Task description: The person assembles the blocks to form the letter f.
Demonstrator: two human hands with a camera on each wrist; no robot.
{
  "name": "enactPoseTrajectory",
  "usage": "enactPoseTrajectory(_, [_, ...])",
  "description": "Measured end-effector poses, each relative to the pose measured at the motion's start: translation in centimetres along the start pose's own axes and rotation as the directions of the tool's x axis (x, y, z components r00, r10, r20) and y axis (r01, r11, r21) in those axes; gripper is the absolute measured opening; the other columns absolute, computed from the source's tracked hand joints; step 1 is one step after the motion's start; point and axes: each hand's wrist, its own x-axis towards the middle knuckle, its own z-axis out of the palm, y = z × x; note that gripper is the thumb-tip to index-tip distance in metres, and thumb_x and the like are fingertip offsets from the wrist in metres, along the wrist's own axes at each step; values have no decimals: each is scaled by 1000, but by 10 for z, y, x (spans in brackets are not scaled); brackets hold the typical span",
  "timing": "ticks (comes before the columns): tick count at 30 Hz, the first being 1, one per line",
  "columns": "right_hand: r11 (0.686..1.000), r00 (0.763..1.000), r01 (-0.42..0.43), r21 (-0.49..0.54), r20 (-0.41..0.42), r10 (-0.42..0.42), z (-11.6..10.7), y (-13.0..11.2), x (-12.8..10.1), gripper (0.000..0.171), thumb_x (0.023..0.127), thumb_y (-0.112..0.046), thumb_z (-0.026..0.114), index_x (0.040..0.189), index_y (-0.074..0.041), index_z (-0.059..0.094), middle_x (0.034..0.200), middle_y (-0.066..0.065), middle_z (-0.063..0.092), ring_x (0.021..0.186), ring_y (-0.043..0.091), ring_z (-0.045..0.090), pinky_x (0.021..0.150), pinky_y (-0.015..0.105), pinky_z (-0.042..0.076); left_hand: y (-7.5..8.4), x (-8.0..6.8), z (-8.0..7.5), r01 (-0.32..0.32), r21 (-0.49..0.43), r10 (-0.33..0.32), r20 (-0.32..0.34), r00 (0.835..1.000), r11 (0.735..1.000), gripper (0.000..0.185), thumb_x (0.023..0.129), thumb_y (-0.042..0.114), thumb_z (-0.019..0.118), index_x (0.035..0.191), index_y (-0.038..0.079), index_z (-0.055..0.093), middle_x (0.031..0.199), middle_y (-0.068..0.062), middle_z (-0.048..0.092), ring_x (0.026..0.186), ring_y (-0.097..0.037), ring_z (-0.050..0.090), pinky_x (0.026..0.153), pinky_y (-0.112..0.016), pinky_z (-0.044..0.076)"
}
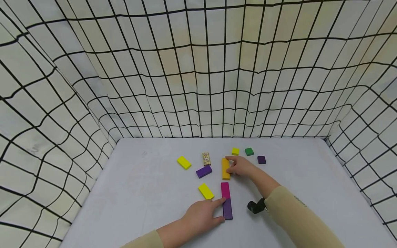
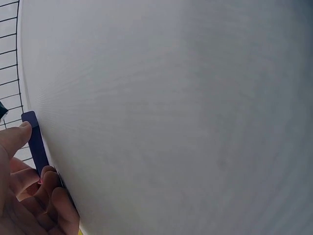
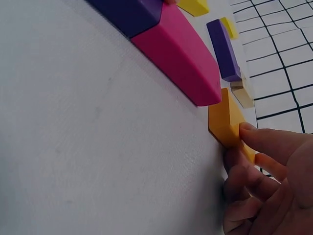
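A magenta block (image 1: 225, 189) and a purple block (image 1: 227, 210) lie end to end in a line on the white table. My left hand (image 1: 198, 217) is on their left side, its index fingertip touching where they meet and its thumb at the purple block's near end. Beyond them, an orange block (image 1: 225, 174) lies nearly in the same line, with a small gap before the magenta one. My right hand (image 1: 243, 166) pinches the orange block from the right, index finger at its far end. The right wrist view shows the thumb against the orange block (image 3: 226, 120).
Left of the line lie two yellow blocks (image 1: 206, 191), another purple block (image 1: 204, 171) and a patterned tan block (image 1: 206, 158). Small yellow (image 1: 235, 151), green (image 1: 249, 151) and dark purple (image 1: 262, 159) pieces sit behind my right hand. Black-gridded white netting (image 1: 217, 82) encloses the table.
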Motion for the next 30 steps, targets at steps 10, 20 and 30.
enactPoseTrajectory(10, [999,998,-20,-43,56,23,2,-9,-4,64,89,-24,75,147,-22,50,94,8,60,67,18,54,63,26,47,-2,3,1,-23,-2,23,5,1000,1000,62,86,53,71,142,32,55,115,7,70,96,-9,65,81,-35,55])
enactPoseTrajectory(20, [999,997,2,-36,78,1,3,-9,-6,63,88,-27,77,146,-27,52,90,8,57,70,19,53,63,27,44,-2,2,2,-26,4,26,-13,1000,1000,63,86,53,70,143,31,54,116,5,70,100,-12,66,82,-35,55])
enactPoseTrajectory(30, [1000,998,10,-20,64,-8,3,-7,-7,63,87,-25,77,145,-22,52,87,8,58,66,18,51,61,26,44,-2,1,2,-33,1,33,-27,999,999,63,87,52,71,143,30,54,116,5,70,99,-11,66,82,-35,54])
